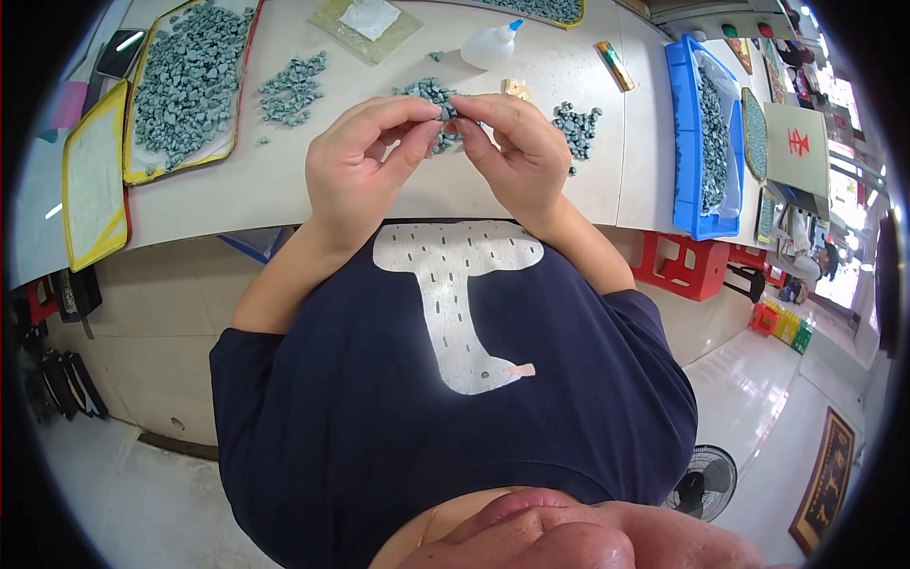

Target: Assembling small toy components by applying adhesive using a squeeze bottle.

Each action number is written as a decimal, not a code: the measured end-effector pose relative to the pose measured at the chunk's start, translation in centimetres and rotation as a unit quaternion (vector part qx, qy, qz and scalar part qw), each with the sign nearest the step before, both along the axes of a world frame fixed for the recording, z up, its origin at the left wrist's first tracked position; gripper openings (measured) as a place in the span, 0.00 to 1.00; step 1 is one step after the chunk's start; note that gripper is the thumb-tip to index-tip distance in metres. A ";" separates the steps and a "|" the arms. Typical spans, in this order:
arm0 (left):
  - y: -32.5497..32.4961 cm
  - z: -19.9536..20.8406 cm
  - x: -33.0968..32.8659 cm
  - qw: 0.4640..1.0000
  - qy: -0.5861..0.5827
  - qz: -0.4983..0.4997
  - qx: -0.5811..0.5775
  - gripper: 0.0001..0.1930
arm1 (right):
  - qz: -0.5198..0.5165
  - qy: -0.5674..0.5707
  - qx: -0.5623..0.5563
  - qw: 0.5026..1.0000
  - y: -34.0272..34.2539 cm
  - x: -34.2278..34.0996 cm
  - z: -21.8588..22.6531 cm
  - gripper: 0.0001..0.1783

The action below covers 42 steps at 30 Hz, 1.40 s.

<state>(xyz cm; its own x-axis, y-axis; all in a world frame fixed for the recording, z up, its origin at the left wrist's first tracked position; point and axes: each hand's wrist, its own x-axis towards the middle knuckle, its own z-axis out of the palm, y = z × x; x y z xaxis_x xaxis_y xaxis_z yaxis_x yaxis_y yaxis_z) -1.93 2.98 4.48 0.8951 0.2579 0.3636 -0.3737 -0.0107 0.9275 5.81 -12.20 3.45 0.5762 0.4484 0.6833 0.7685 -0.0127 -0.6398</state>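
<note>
Above the near part of the table, my left hand (362, 156) and my right hand (519, 142) meet with thumbs and forefingers pinched. A small dark grey-green stone (448, 112) sits between their fingertips, gripped from both sides. Just behind and partly hidden by the fingers lies a pile of similar stones (426, 89). A looser spread of stones (292, 91) is left of my left hand. Beside my right hand there is a smaller, darker heap of stones (576, 131). A little tan block (517, 89) lies behind my right fingers.
A yellow-rimmed tray (131, 142) full of stones stands at the left, next to another flat yellow-edged tray (95, 175). A white squeeze bottle (487, 49) and a plastic bag (365, 33) are at the back. On the right is a blue bin (684, 142) of stones.
</note>
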 end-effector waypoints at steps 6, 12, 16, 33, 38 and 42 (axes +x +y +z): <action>0.1 -0.6 0.1 0.992 0.033 -0.030 -0.118 0.07 | 0.000 -0.047 0.014 0.999 0.2 0.1 0.1 0.14; 0.0 -0.3 0.3 0.988 0.063 -0.044 -0.134 0.08 | -0.024 -0.071 0.010 0.997 0.3 0.0 0.6 0.12; 0.0 -0.1 0.2 0.987 0.074 -0.046 -0.132 0.08 | -0.032 -0.077 0.023 0.996 0.7 -0.2 0.7 0.10; 1.3 -2.2 1.5 0.985 0.171 -0.021 0.000 0.07 | -0.045 0.096 -0.052 0.993 0.3 0.8 -1.1 0.11; 2.4 -3.2 1.1 0.983 0.138 0.065 0.099 0.06 | -0.137 0.139 -0.002 0.981 -0.2 2.8 -1.9 0.18; 5.2 -1.9 -0.3 0.905 0.114 0.190 0.362 0.08 | -0.234 0.034 -0.046 0.970 -0.1 5.0 -2.7 0.23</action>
<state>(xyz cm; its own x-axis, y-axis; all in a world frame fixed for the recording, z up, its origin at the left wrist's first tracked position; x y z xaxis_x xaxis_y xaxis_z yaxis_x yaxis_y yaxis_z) -2.24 8.19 2.58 0.8644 0.3310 0.3784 -0.0157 -0.7346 0.6784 10.84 -12.32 0.78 0.7737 0.1843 0.6062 0.6210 -0.4106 -0.6677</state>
